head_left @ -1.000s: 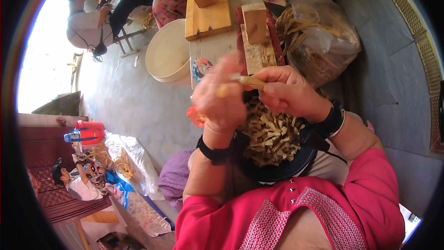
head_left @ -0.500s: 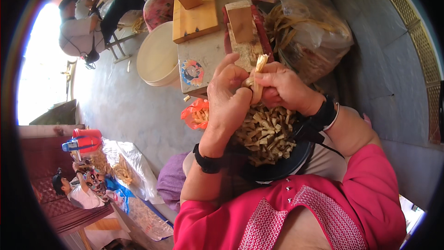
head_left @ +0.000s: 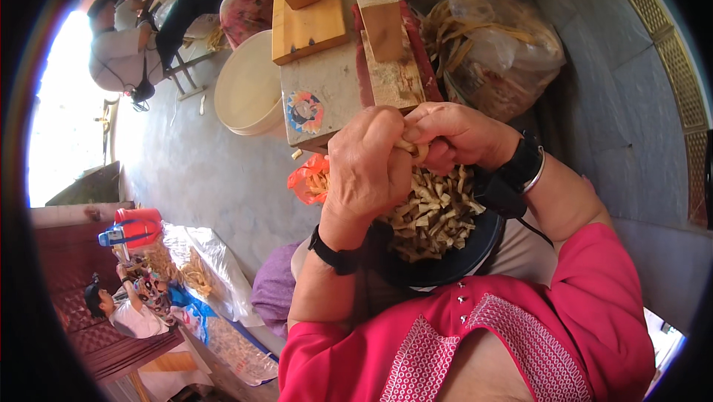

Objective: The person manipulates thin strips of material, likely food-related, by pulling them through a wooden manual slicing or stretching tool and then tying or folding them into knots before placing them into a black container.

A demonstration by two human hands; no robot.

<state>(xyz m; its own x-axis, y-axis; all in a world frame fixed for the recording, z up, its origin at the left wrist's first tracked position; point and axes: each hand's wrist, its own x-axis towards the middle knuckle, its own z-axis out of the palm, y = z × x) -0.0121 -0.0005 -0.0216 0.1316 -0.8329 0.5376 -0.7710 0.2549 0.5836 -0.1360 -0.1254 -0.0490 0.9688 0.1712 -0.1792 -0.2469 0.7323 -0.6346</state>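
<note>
Close together in front of me, both hands work on a pale tan plant-like strip (head_left: pixel 417 151), which looks looped or knotted. My left hand (head_left: pixel 365 164) has its fingers curled in around the strip's left side, and the fingertips are mostly hidden. From the right, my right hand (head_left: pixel 464 133) pinches the strip between thumb and fingers. Just below my hands, on my lap, a dark basin (head_left: pixel 486 242) holds many short tan knotted pieces (head_left: pixel 438 216). An orange-red plastic bag (head_left: pixel 303 179) with similar pieces lies beside my left wrist.
Ahead stands a worn box-like bench (head_left: pixel 319 82) bearing a wooden block stand (head_left: pixel 308 34) and another wooden block (head_left: pixel 384 30). A pale bucket (head_left: pixel 249 90) is at its left, a plastic sack of strips (head_left: pixel 501 49) at its right. Other people (head_left: pixel 122 56) sit at the left.
The strip's upright end, visible before, is now folded down or covered by my fingers. My left hand has closed from spread fingers and moved in against the right hand.
</note>
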